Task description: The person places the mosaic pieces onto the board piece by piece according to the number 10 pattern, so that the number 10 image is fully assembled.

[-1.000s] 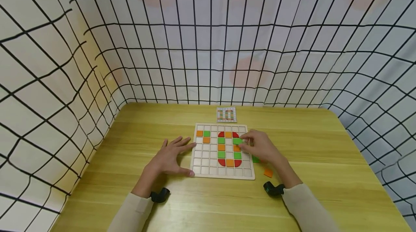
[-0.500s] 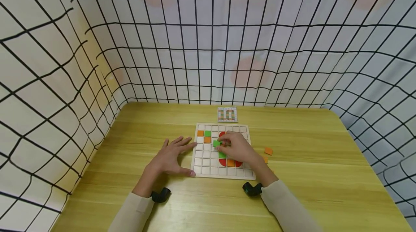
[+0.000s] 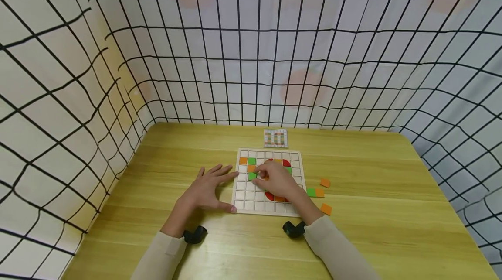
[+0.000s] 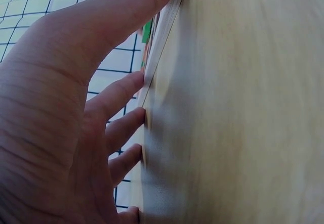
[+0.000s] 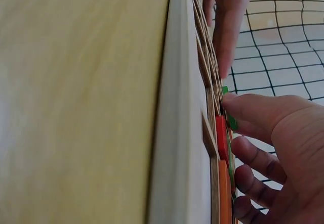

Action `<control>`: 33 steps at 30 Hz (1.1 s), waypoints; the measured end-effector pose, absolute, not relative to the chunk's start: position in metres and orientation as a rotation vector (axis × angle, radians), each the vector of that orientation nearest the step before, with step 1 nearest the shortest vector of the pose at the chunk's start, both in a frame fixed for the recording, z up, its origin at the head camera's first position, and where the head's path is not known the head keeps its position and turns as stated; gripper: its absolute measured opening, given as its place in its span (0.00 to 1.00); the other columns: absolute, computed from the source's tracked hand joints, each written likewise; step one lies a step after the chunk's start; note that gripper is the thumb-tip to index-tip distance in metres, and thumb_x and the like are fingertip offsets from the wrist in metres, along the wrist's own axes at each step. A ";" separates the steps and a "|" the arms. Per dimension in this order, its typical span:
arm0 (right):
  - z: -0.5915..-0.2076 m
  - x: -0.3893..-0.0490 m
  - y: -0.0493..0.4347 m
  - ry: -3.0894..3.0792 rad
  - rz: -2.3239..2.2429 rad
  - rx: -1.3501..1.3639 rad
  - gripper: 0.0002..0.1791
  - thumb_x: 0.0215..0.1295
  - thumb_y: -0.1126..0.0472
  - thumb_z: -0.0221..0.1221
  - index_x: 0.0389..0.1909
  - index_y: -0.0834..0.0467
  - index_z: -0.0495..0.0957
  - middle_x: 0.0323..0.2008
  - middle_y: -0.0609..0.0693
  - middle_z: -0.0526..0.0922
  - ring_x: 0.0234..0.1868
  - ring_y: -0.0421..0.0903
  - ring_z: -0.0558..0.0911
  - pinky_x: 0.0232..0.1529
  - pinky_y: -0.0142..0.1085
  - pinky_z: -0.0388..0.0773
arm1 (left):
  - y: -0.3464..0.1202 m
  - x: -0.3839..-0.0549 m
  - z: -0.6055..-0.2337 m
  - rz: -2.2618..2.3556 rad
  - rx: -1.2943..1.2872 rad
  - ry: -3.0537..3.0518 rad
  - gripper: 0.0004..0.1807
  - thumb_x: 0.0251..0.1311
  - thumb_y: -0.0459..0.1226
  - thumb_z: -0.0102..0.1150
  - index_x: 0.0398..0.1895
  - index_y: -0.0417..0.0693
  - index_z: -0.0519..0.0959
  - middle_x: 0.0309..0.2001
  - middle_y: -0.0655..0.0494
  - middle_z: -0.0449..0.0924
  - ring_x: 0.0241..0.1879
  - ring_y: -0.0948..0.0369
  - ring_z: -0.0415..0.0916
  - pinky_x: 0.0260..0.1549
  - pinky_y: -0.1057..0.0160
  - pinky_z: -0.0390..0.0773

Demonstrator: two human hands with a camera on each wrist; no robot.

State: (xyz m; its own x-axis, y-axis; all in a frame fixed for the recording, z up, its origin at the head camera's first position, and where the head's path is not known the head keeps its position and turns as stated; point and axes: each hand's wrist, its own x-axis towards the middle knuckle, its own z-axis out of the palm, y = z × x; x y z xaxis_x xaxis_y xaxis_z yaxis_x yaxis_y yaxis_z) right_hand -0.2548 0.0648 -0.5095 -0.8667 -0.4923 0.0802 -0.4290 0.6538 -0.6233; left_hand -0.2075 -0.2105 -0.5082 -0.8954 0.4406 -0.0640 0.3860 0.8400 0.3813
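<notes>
A square wooden grid board [image 3: 243, 207] lies on the table, with coloured tiles in some of its cells. My right hand [image 3: 279, 180] pinches a green square tile [image 3: 252, 176] between thumb and fingertips, right at a cell just below an orange tile [image 3: 250, 168]. The right wrist view shows the thumb on that green tile, low over the board, beyond a red piece [image 5: 221, 137]. My left hand [image 3: 205, 188] lies with fingers spread, its thumb and index fingertip at the board's left edge. The right hand covers part of the ring of red, orange and green pieces.
Loose tiles lie right of the board: a green tile [image 3: 311, 192] beside an orange one [image 3: 320, 192], with more orange tiles [image 3: 324, 182] around them. A small printed pattern card [image 3: 276, 138] lies behind the board. Black netting [image 3: 255, 83] surrounds the table's back and sides.
My right hand has carried the green tile leftward across the board and lowered it beneath the orange tile. The loose tiles at the right have come into view. The left hand stays put.
</notes>
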 end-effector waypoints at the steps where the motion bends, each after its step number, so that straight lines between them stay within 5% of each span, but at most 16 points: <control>1: -0.510 -0.255 0.065 2.780 -0.995 -0.781 0.16 0.64 0.50 0.71 0.50 0.52 0.89 0.30 0.40 0.78 0.30 0.40 0.74 0.32 0.33 0.74 | -0.210 -0.207 -0.508 0.549 0.648 2.869 0.61 0.36 0.79 0.67 0.79 0.74 0.62 0.82 0.60 0.54 0.83 0.47 0.46 0.73 0.24 0.39; 33: -0.503 -0.254 0.086 2.758 -1.117 -0.791 0.17 0.64 0.51 0.72 0.51 0.52 0.89 0.30 0.39 0.79 0.30 0.41 0.75 0.33 0.34 0.75 | -0.209 -0.207 -0.507 0.527 0.668 2.878 0.61 0.37 0.77 0.68 0.79 0.72 0.62 0.82 0.58 0.54 0.83 0.47 0.47 0.73 0.24 0.41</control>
State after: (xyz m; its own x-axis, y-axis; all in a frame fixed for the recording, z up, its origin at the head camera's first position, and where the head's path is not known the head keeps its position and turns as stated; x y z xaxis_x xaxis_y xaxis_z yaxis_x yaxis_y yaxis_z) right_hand -0.2539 0.0859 -0.5030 -0.8662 -0.4824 0.1301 -0.4371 0.6054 -0.6652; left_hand -0.2072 -0.2095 -0.5066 -0.8915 0.4495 -0.0564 0.4003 0.8400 0.3663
